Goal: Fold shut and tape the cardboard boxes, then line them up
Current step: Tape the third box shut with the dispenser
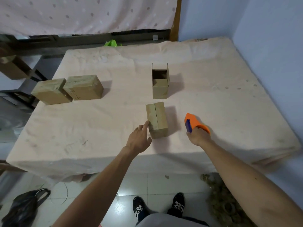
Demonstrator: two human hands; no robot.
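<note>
A closed, taped cardboard box (157, 119) stands near the front middle of the cloth-covered table (114, 128). My left hand (139, 139) touches its left side with straight fingers. To the right, my right hand (199, 135) grips an orange tape dispenser (194, 122) resting on the table. Behind the taped box stands an open box (160, 82) with its flaps up. Two taped boxes (50, 91) (84, 87) sit side by side at the left of the table.
A bed with a dotted sheet (85, 13) runs along the back, a blue wall (270, 30) on the right. More cardboard (13, 68) stands off the table's left. A black bag (23, 207) and dry debris (221, 202) lie on the tiled floor by my shoes.
</note>
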